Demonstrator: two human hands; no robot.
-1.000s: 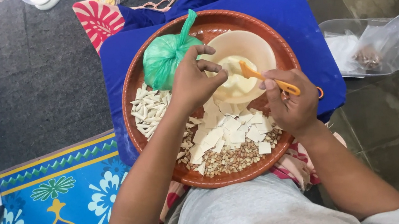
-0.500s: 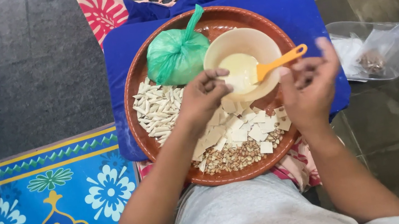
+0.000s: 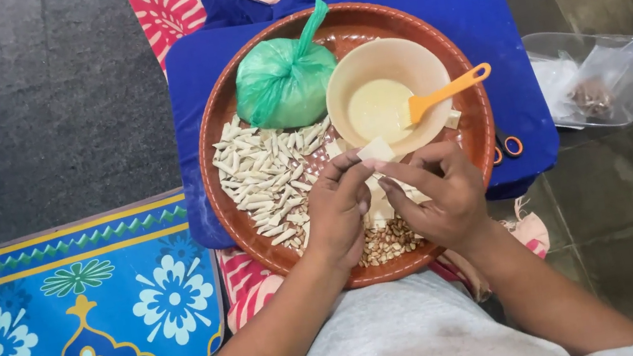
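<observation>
We pinch a small pale wrapper square (image 3: 376, 150) between the fingers of our left hand (image 3: 338, 208) and right hand (image 3: 437, 188), above the round brown tray (image 3: 215, 177). It looks thin, light and limp, likely tearable, best held gently by its edges.

Small pale square wrapper (image 3: 376, 150): flat, slightly tilted, pinched at its edges between fingertips of left hand (image 3: 336, 210) and right hand (image 3: 439, 192).
</observation>
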